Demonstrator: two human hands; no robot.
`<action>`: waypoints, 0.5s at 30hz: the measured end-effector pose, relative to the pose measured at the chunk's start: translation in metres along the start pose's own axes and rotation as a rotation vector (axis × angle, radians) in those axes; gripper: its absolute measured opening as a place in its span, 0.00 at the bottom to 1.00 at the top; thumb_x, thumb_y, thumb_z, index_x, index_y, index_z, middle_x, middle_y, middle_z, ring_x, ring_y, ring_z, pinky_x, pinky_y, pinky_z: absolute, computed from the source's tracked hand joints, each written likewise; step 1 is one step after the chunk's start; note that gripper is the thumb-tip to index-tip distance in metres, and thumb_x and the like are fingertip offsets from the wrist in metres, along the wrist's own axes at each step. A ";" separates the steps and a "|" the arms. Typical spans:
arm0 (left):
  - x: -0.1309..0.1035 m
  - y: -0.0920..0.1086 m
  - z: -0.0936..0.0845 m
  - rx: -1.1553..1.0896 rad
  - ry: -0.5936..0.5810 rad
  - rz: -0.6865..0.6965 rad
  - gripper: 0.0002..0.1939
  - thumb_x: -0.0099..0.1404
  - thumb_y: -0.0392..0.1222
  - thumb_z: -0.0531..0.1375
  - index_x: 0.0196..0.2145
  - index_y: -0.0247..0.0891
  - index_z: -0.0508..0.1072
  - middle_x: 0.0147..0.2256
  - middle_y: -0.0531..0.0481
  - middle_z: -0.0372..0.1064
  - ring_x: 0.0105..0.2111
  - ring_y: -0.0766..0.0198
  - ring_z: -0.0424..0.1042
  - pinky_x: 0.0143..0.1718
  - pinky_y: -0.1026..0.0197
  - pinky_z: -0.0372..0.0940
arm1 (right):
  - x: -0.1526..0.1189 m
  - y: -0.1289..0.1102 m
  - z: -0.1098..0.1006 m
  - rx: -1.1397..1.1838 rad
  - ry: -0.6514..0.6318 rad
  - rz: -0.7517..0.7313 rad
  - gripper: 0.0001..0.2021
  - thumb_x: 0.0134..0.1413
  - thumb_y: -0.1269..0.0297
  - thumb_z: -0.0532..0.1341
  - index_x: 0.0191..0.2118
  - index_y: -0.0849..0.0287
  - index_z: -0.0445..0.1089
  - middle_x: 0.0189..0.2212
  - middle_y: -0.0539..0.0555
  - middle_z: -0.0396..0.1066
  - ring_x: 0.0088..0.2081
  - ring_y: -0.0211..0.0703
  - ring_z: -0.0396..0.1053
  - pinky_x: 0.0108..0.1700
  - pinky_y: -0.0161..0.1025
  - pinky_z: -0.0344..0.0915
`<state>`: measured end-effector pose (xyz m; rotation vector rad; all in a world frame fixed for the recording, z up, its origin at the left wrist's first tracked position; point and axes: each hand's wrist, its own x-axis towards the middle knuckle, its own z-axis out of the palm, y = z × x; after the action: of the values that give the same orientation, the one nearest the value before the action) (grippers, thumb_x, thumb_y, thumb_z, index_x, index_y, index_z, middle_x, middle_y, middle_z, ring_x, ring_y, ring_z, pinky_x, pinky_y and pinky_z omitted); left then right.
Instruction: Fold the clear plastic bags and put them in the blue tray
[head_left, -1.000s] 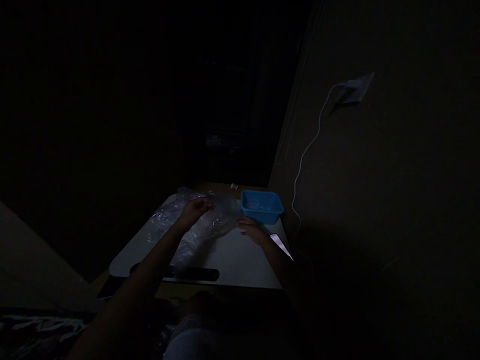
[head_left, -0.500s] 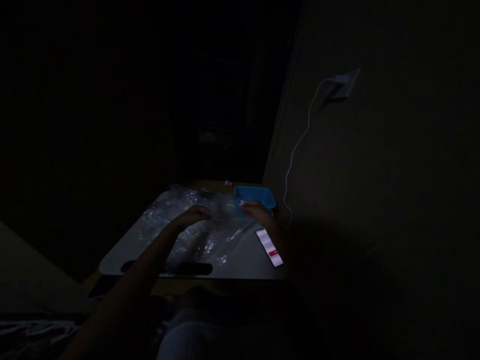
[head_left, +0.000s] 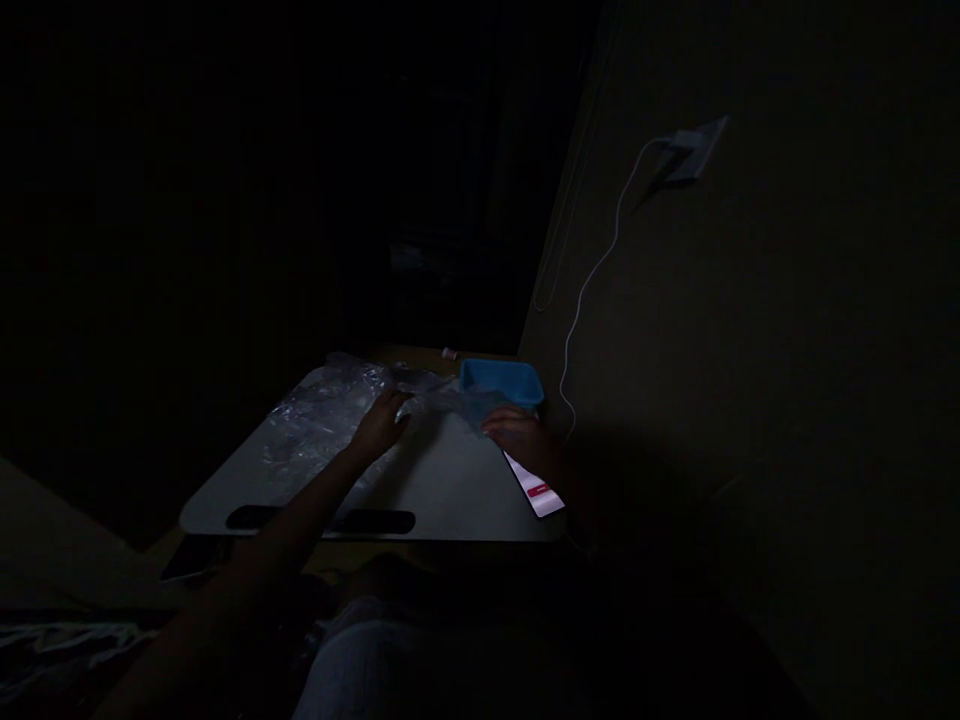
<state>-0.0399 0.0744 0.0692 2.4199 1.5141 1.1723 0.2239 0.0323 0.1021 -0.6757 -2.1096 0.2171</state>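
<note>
The scene is very dark. A crinkled sheet of clear plastic (head_left: pixel 322 425) lies over the far left of a small white lap table (head_left: pixel 442 490). My left hand (head_left: pixel 381 424) pinches an edge of the plastic near the table's middle. My right hand (head_left: pixel 517 432) grips the plastic's right end in front of a blue plastic bin (head_left: pixel 501 381). The plastic stretches between both hands.
A lit phone (head_left: pixel 536 485) lies at the table's right edge, partly under my right wrist. A dark slot (head_left: pixel 322 520) runs along the table's near edge. A white cable (head_left: pixel 592 280) hangs from a wall socket (head_left: pixel 694 150) on the right. A small object (head_left: pixel 449 353) sits behind the bin.
Both hands have drawn the plastic back toward the far side, so the near half of the table now shows bare. The right hand dropped lower, over the phone's top.
</note>
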 end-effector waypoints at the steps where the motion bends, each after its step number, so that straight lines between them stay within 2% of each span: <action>1: -0.011 -0.003 0.005 -0.003 0.058 -0.071 0.17 0.52 0.33 0.50 0.41 0.35 0.66 0.39 0.45 0.63 0.33 0.62 0.66 0.37 0.57 0.64 | -0.018 0.002 0.011 -0.049 -0.039 0.002 0.08 0.51 0.67 0.56 0.28 0.58 0.72 0.31 0.53 0.73 0.37 0.39 0.68 0.43 0.40 0.61; 4: -0.030 0.000 0.009 -0.021 0.238 -0.222 0.16 0.52 0.31 0.47 0.38 0.32 0.67 0.35 0.44 0.64 0.31 0.62 0.66 0.35 0.57 0.65 | -0.067 0.012 0.042 -0.195 -0.201 0.057 0.07 0.49 0.70 0.57 0.30 0.55 0.72 0.34 0.51 0.73 0.42 0.40 0.66 0.46 0.41 0.58; 7: -0.031 0.023 0.005 -0.022 0.285 -0.131 0.13 0.55 0.35 0.48 0.36 0.33 0.68 0.35 0.44 0.66 0.39 0.58 0.66 0.41 0.54 0.62 | -0.094 0.017 0.061 -0.250 -0.310 0.066 0.06 0.47 0.71 0.59 0.30 0.54 0.73 0.35 0.49 0.73 0.44 0.40 0.65 0.47 0.41 0.56; 8: -0.031 0.035 0.006 -0.037 0.242 -0.085 0.13 0.56 0.36 0.48 0.36 0.34 0.68 0.36 0.44 0.67 0.40 0.58 0.66 0.42 0.55 0.62 | -0.099 0.017 0.064 -0.263 -0.341 0.073 0.07 0.47 0.71 0.58 0.30 0.53 0.72 0.36 0.49 0.72 0.44 0.40 0.64 0.47 0.40 0.56; 10: -0.032 0.063 0.015 -0.100 0.055 -0.004 0.14 0.57 0.35 0.47 0.37 0.34 0.69 0.37 0.45 0.68 0.39 0.60 0.67 0.42 0.57 0.62 | -0.103 0.014 0.067 -0.284 -0.394 0.087 0.07 0.48 0.71 0.57 0.31 0.53 0.72 0.38 0.49 0.71 0.46 0.39 0.63 0.47 0.39 0.56; 12: -0.041 0.088 0.037 -0.161 -0.196 0.083 0.15 0.56 0.32 0.47 0.36 0.35 0.70 0.37 0.45 0.69 0.38 0.62 0.68 0.41 0.59 0.62 | -0.105 0.008 0.067 -0.320 -0.438 0.116 0.07 0.47 0.69 0.57 0.31 0.54 0.72 0.37 0.50 0.71 0.45 0.40 0.63 0.47 0.39 0.56; 14: -0.054 0.103 0.064 -0.227 -0.438 0.169 0.12 0.54 0.32 0.49 0.32 0.35 0.71 0.33 0.46 0.71 0.35 0.62 0.69 0.40 0.61 0.63 | -0.106 0.000 0.064 -0.363 -0.478 0.149 0.06 0.47 0.67 0.57 0.31 0.56 0.71 0.35 0.52 0.71 0.43 0.42 0.64 0.46 0.40 0.57; 15: -0.062 0.105 0.077 -0.253 -0.474 0.177 0.12 0.54 0.32 0.49 0.32 0.35 0.71 0.33 0.46 0.71 0.34 0.62 0.69 0.40 0.60 0.63 | -0.107 -0.005 0.062 -0.371 -0.494 0.152 0.06 0.46 0.65 0.58 0.31 0.57 0.71 0.35 0.53 0.71 0.43 0.43 0.64 0.47 0.41 0.57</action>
<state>0.0727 -0.0032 0.0231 2.4547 0.9717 0.6829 0.2219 -0.0236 -0.0083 -1.0916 -2.6057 0.0782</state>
